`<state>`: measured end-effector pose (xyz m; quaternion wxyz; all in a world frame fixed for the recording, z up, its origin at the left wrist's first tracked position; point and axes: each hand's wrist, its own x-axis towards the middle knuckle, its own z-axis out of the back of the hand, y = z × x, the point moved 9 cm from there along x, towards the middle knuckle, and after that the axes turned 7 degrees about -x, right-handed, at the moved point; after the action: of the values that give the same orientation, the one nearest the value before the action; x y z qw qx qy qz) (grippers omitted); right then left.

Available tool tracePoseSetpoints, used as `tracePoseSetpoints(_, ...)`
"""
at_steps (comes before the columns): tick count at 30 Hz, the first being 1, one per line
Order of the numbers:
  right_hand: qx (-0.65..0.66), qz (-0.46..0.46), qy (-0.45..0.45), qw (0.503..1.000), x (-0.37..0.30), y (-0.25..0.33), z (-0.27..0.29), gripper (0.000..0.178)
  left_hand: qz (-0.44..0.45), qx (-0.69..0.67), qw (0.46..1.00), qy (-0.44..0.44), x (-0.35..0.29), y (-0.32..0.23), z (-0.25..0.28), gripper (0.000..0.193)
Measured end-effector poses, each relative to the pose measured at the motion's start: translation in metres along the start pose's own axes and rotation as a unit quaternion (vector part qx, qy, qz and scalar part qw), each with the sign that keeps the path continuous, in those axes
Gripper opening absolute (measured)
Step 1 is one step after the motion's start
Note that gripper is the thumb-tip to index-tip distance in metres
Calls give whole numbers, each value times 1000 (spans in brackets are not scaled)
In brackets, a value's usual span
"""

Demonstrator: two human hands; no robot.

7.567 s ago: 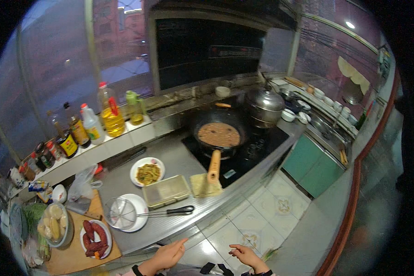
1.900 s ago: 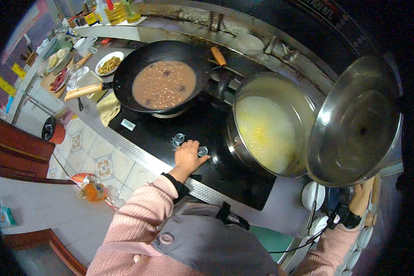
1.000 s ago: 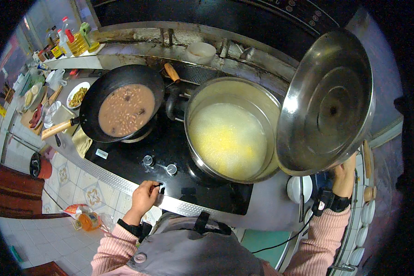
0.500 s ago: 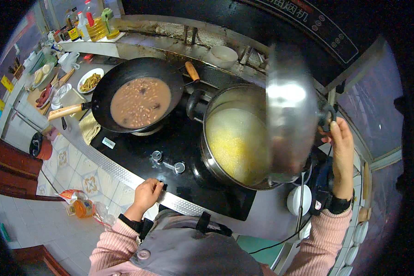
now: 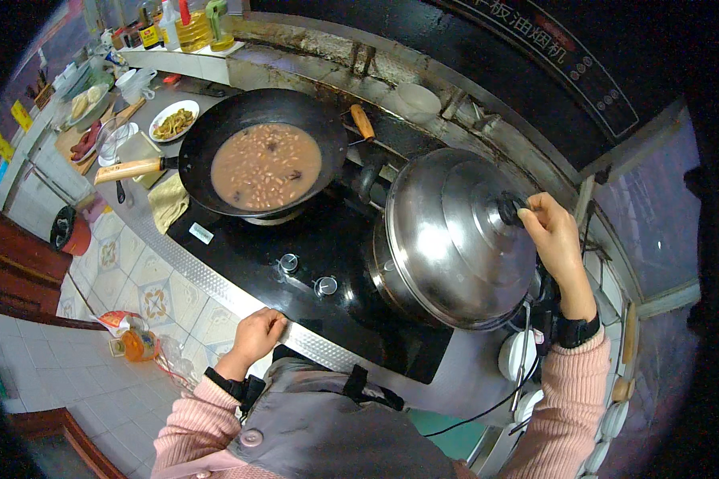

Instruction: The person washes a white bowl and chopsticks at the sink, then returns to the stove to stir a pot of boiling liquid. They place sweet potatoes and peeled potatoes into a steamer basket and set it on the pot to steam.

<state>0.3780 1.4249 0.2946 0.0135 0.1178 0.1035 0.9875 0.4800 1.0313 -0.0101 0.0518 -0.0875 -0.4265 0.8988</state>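
The domed steel lid (image 5: 455,235) covers the steel pot (image 5: 399,291) right of centre; whether it is fully seated I cannot tell. The right hand (image 5: 555,231) grips its black knob (image 5: 510,209). The left hand (image 5: 256,334), curled closed, is at the metal counter edge (image 5: 212,281), lower left of centre. A black wok (image 5: 331,140) holds beans (image 5: 268,168) upper left of centre.

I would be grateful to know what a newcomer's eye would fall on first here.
Most likely the shiny domed lid over the steel pot on the stove's right, its black knob gripped by the right hand. Next, perhaps, the black wok on the stove's left, holding brown liquid dotted with bean-like pieces.
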Motion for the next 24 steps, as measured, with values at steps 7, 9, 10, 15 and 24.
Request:
tracePoseSetpoints(7, -68, 3, -3, 998, -5, 2, 4, 25, -39, -1, 999, 1, 7, -3, 9, 16)
tracePoseSetpoints(9, 25, 11, -23, 999, -11, 1, 11, 28, -36, 17, 999, 23, 12, -3, 9, 16)
tracePoseSetpoints(10, 71, -25, -26, 997, -16, -8, 14, 30, -42, 7, 999, 20, 14, -5, 12, 16)
tracePoseSetpoints(15, 162, -91, -61, 981, -89, -59, 53, 40, -81, -40, 995, 43, 23, -7, 13, 15)
tracePoseSetpoints(24, 101, -356, -111, 922, -278, -168, 6, 41, -133, -64, 982, 114, 51, -34, 1, 16)
